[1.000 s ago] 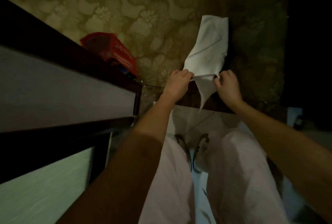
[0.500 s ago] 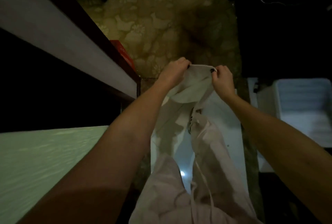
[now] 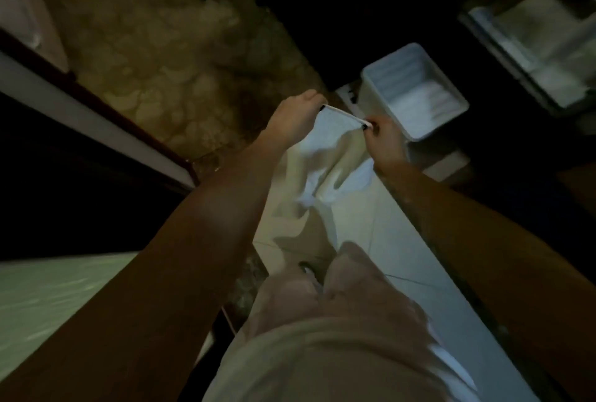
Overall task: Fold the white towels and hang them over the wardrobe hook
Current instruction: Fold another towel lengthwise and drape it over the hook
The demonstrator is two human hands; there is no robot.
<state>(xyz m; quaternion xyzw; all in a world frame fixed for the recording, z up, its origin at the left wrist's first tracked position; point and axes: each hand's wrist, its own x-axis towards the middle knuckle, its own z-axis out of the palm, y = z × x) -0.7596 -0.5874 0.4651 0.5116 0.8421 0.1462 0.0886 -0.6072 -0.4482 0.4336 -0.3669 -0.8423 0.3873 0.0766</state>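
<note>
- Head view, looking down in dim, slightly blurred light: the left hand point(image 3: 295, 117) and right hand point(image 3: 383, 140) are held out in front of the body, close together. Each pinches one top corner of a white towel point(image 3: 335, 133).
- The towel's top edge is stretched straight between the two hands, and the rest hangs below them in loose folds.
- Just beyond the right hand, a white plastic bin point(image 3: 375, 91) sits on the floor. What it holds cannot be made out.
- Under the hands are pale floor tiles point(image 3: 396, 224) and the person's light trousers point(image 3: 322, 337).
- To the left lies a floral carpet point(image 3: 154, 78), bordered by a pale panel with a dark wooden edge point(image 3: 96, 114).
</note>
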